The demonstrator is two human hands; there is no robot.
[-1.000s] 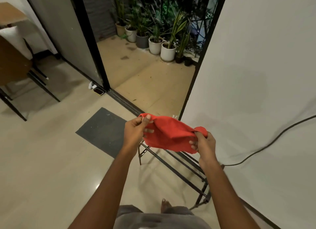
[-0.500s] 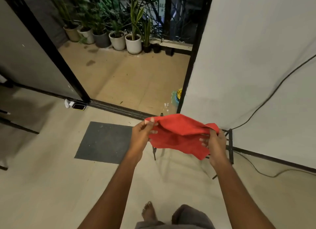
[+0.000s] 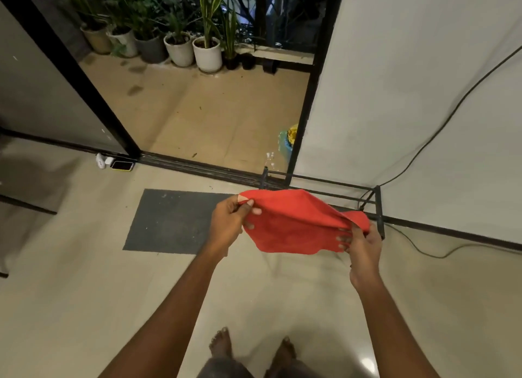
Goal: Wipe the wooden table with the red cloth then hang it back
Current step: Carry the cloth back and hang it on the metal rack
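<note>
Stretching from ten to four o'clock, one red cloth (image 3: 293, 222) hangs pinched between left hand (image 3: 227, 222) and right hand (image 3: 363, 245).

Cloth (image 3: 296, 222) hangs between left hand (image 3: 228, 225) and right hand (image 3: 364, 247) (rack (image 3: 378, 205) behind, mat (image 3: 169, 219) left).

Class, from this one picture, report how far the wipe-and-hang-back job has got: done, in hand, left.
Done: unconfirmed; no wooden table is in view, so the wiping cannot be checked. In hand: the left hand and right hand hold the red cloth stretched between them, over the black metal rack by the wall. Left: hanging it; the cloth appears to rest on no bar yet.
</note>
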